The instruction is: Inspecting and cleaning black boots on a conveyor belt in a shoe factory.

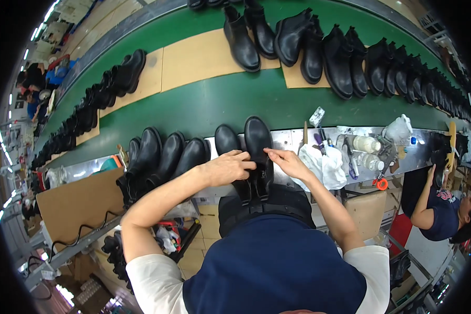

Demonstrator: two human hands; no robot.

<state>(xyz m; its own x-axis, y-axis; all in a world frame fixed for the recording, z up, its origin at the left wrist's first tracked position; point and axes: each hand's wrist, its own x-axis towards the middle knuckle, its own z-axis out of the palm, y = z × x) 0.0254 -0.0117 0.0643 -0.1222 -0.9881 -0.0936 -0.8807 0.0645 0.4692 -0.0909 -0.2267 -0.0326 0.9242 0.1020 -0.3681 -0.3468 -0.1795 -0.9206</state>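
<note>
A careless tug could, I'd guess, slide the left boot [226, 139] or right boot [257, 135], mid-frame, off the surface [283, 140]. The left hand [228, 168] curls over the left boot; the right hand [290, 163] touches the right boot's side. Whether either grip is closed, I can't tell.

The left forearm [170, 196] slants toward two o'clock from a bent elbow, the left hand [230, 168] back-up with fingers [244, 165] curled toward three; the right forearm [329, 204] aims toward eleven, the right hand's [288, 162] thumb and forefinger close together, pointing toward ten
</note>
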